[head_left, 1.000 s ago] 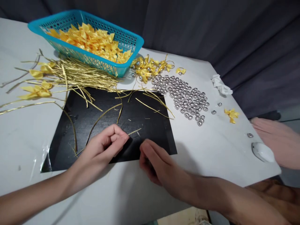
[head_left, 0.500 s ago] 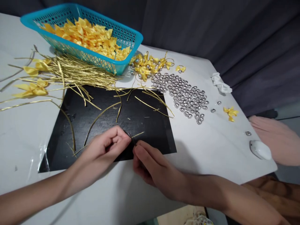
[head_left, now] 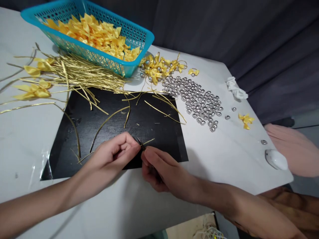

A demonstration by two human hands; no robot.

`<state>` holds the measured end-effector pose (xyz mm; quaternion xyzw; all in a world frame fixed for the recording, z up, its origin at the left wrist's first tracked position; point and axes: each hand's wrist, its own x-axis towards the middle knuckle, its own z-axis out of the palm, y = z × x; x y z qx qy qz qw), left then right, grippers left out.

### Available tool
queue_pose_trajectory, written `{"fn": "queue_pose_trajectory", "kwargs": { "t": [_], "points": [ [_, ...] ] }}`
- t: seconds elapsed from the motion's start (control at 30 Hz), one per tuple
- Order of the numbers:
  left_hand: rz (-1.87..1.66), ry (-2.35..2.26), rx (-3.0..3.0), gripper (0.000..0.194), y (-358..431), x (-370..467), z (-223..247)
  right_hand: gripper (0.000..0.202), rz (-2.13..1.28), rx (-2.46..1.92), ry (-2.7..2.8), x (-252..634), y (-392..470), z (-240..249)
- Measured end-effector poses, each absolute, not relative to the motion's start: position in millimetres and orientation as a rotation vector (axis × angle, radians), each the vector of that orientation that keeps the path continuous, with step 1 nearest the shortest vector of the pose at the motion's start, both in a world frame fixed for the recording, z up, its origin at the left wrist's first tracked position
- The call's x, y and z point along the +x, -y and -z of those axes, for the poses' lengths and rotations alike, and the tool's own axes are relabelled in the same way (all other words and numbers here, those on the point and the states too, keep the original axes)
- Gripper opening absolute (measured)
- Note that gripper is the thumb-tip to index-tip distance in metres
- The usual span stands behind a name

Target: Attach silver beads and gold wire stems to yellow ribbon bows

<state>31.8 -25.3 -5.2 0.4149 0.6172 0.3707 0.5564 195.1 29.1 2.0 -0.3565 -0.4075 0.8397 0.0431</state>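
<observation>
Over the black mat [head_left: 164, 142], my left hand [head_left: 117, 149] is closed in a pinch on a thin gold cord [head_left: 149, 141], whose free end sticks out to the right. Close beside it, my right hand [head_left: 164, 166] wraps round a slim dark pointed tool [head_left: 139, 142]. The tool's narrow tip crosses the cord at my left fingertips. Most of the tool is hidden in my palm, so its exact kind does not show. Loose gold cords [head_left: 109, 117] lie curved on the mat ahead of my hands.
A blue basket [head_left: 99, 49] of yellow ribbon pieces stands at the back left, with a pile of gold cords [head_left: 89, 74] before it. Yellow ribbon flowers [head_left: 157, 69] and many silver beads [head_left: 199, 103] lie rightward. A white computer mouse [head_left: 276, 159] sits near the right edge.
My right hand has come slightly up and closer to my left fingertips. The dark tool's tip now crosses the cord more plainly. The view has shifted a little.
</observation>
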Motion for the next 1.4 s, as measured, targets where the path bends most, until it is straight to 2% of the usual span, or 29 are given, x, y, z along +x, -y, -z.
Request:
{"fn": "queue_pose_trajectory", "kwargs": {
  "t": [1.4],
  "points": [
    [-0.896, -1.475, 1.022, 0.026, 25.7, 31.7, 6.6, 0.042, -2.623, -1.006, 1.227, 198.1, -33.2, -0.2]
  ]
}}
